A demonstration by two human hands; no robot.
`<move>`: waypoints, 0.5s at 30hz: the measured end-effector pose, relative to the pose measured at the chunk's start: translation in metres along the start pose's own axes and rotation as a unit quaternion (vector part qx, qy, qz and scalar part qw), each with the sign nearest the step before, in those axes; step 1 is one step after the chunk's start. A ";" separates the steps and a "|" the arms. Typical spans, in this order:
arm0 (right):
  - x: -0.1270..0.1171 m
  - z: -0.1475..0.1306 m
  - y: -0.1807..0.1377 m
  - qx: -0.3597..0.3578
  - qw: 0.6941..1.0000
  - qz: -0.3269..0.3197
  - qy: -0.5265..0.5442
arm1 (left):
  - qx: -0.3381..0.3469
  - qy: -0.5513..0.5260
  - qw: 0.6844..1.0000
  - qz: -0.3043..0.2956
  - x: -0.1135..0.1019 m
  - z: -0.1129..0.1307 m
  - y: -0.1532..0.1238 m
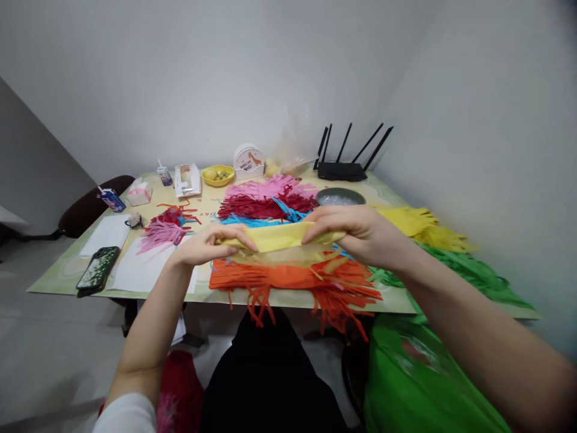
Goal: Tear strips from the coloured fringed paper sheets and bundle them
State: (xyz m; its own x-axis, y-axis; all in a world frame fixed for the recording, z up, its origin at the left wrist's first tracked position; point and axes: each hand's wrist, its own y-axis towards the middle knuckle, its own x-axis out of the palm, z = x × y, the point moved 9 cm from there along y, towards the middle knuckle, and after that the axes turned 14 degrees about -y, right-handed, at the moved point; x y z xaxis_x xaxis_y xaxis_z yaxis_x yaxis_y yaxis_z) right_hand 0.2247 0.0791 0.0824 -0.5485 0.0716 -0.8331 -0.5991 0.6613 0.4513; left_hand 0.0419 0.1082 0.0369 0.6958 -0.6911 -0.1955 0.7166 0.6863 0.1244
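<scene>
Head view: what lies on the left?

Phone [97, 269] at the front of the table [58, 276], then white paper [128, 267] with a pink-and-red bundle [164, 230] partly over it.

And the left hand [211, 242]?

Gripping the left end of the yellow strip [282, 237], with the fingers bent round it.

Where is that strip?

Held up above the table, roughly level, between both hands; orange fringe [283, 276] lies below it.

Next?

Black router [341, 172], farther back, near the wall [270, 78].

The right hand [356, 231]?

Pinching the strip's other end.

Beyond it?

Yellow fringe [417, 224], then green fringe [480, 273] at the table's right.
</scene>
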 end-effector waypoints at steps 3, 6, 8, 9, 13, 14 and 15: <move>0.000 -0.014 0.000 -0.039 0.995 0.014 -0.095 | -0.020 -0.023 0.999 -0.010 0.006 0.003 0.006; 0.005 -0.026 -0.004 -0.072 0.983 0.001 -0.168 | -0.047 0.037 0.998 -0.007 0.017 0.002 0.020; 0.007 -0.029 -0.010 -0.081 0.980 -0.037 -0.180 | -0.072 0.108 0.991 -0.033 0.027 0.000 0.028; 0.006 -0.030 -0.012 -0.081 0.979 -0.060 -0.174 | -0.082 0.138 0.986 -0.037 0.030 -0.002 0.030; 0.000 -0.029 -0.017 -0.064 0.983 -0.125 -0.119 | -0.086 0.237 0.968 0.014 0.028 0.003 0.033; -0.003 -0.027 -0.014 -0.040 0.986 -0.116 -0.115 | -0.078 0.254 0.964 0.017 0.030 0.006 0.032; -0.003 -0.024 -0.010 -0.014 0.987 -0.105 -0.117 | -0.068 0.264 0.962 0.014 0.033 0.008 0.032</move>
State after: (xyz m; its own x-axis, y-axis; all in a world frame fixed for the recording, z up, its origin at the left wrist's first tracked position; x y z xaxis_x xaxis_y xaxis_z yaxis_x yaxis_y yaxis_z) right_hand 0.2180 0.0549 0.0878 -0.2626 0.1068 -0.9590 -0.7031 0.6595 0.2660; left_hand 0.0881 0.1055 0.0422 0.5681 -0.4849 -0.6649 0.6593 0.7517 0.0151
